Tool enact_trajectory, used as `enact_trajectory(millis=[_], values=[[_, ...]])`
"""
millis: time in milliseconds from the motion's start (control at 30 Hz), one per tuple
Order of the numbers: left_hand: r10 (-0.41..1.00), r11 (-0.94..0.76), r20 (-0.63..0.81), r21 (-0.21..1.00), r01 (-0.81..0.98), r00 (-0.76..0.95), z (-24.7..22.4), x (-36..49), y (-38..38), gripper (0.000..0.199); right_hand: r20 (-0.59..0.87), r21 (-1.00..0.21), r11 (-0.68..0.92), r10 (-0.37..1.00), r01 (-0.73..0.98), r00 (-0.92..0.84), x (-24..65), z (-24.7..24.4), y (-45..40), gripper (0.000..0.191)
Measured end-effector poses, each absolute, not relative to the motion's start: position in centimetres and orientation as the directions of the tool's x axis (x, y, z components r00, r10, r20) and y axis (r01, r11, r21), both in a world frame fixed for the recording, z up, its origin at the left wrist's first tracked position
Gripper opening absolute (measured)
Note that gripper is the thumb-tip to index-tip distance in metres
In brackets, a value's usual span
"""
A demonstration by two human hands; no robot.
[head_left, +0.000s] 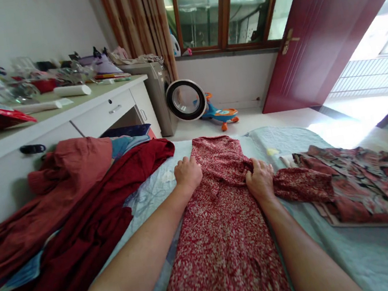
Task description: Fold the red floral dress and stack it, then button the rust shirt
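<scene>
A red dress with a small pale print (223, 219) lies lengthwise before me on a light blue bed cover (371, 255). At its left edge, near the top, my left hand (188, 173) has its fingers curled onto the fabric. My right hand (260, 178) grips the opposite edge, where the cloth is bunched. From under that hand a sleeve (304, 185) of the same print stretches right. Its end rests against a folded floral garment (375, 186). My fingertips are partly hidden from view.
Dark red clothing (114, 196) and a rust-coloured garment (73, 168) are heaped on the left. Beyond stand a cluttered white desk (101, 113), a washing machine (156, 85) with its round door (186, 100) ajar, a blue ride-on toy (220, 112) and a red door (307, 26).
</scene>
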State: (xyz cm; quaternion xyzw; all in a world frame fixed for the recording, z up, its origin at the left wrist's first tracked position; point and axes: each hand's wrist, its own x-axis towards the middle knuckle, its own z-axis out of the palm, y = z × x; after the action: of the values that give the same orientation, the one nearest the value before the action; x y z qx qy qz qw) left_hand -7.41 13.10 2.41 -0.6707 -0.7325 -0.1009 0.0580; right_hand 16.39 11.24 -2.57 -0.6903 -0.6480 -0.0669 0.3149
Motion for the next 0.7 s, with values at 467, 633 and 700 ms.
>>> enact_trajectory(millis=[467,633,700], values=[[0.933,0.296,0.135,0.244,0.923,-0.335,1.1,-7.3,15.8,0.045,0.466,-0.315,0.021,0.874,0.949,0.135,16.7,-2.6,11.3,0.041],[0.951,0.279,0.063,0.250,0.927,-0.303,1.0,-7.6,16.7,0.040,0.453,-0.315,0.012,0.880,0.949,0.139,16.7,-2.5,11.2,0.040],[0.953,0.279,0.043,0.259,0.925,-0.299,1.0,-7.7,17.0,0.037,0.457,-0.322,0.012,0.878,0.947,0.144,16.6,-2.5,11.1,0.040]])
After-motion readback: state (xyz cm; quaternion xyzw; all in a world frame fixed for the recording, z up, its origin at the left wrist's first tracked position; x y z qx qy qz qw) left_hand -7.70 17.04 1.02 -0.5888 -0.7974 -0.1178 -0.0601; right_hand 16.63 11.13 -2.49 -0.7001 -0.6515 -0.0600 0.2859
